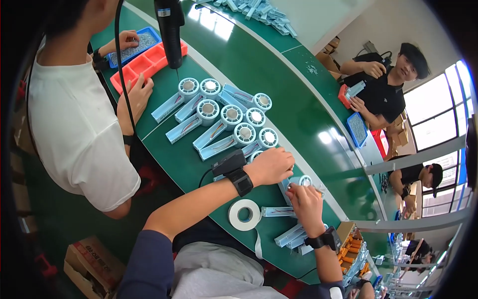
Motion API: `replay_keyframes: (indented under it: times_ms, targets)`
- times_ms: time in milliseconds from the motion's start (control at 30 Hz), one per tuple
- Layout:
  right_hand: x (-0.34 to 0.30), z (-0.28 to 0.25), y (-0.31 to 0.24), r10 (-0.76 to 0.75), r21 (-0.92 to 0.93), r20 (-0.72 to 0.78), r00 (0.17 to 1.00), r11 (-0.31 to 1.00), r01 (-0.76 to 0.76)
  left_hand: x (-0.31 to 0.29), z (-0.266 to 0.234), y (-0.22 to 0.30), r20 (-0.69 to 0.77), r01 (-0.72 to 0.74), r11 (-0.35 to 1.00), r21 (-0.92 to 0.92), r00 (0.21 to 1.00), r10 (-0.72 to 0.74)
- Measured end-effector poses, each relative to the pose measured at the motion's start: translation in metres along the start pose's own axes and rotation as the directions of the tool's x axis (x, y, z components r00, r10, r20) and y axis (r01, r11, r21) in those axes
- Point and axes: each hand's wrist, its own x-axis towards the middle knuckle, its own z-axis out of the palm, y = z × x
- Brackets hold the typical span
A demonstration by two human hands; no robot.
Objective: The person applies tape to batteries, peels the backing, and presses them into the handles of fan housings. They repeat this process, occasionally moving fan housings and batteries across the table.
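My left hand [273, 165] reaches across the green table, its fingers bent together above the edge of a light blue fan housing; what they hold, if anything, is hidden. Close to it on the right, my right hand [307, 208] pinches with thumb and fingertips at a light blue fan housing [304, 180], covering part of it; the small thing in the pinch cannot be made out. Beyond my left hand lie several fan housings [231, 114] with round ringed heads, silvery discs and open handles, some showing red wires. Nearer me is a roll of white tape [244, 215], its loose end hanging down.
More handle pieces [293, 235] lie by my right forearm, near a cardboard box of orange parts [352, 245]. At left, a co-worker in white reaches to a red tray [149, 64] and a blue screw tray [144, 44]. A black electric screwdriver [170, 35] hangs over the housings.
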Motion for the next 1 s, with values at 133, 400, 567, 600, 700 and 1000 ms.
replay_keyframes:
  times_ms: [133,400,567,600,700,1000]
  targets:
    - [0.016,-0.007,0.000,0.074,-0.141,0.284,0.956,0.989,-0.035,0.003,0.000,0.000,-0.005,-0.002,1.000,-0.015,1.000,0.002]
    - [0.045,-0.014,0.015,0.057,-0.130,0.661,0.748,0.991,0.039,-0.002,-0.005,0.000,0.008,0.041,0.999,-0.013,0.999,-0.040]
    - [0.033,-0.023,0.007,0.167,-0.256,0.664,0.729,0.967,0.011,0.001,-0.009,0.008,0.141,0.063,0.997,0.047,0.988,-0.069]
    - [0.032,-0.021,0.004,0.172,-0.256,0.648,0.742,0.967,-0.001,0.002,-0.011,0.009,0.148,0.046,0.997,0.061,0.987,-0.055]
    - [0.022,-0.014,-0.011,0.319,-0.057,0.613,0.723,0.930,-0.362,-0.003,-0.019,0.011,0.143,-0.143,0.985,0.100,0.981,0.128]
    - [-0.026,-0.048,-0.008,0.335,0.366,0.168,0.927,0.852,-0.374,0.021,-0.035,0.029,0.286,-0.290,0.946,0.142,0.927,0.241]
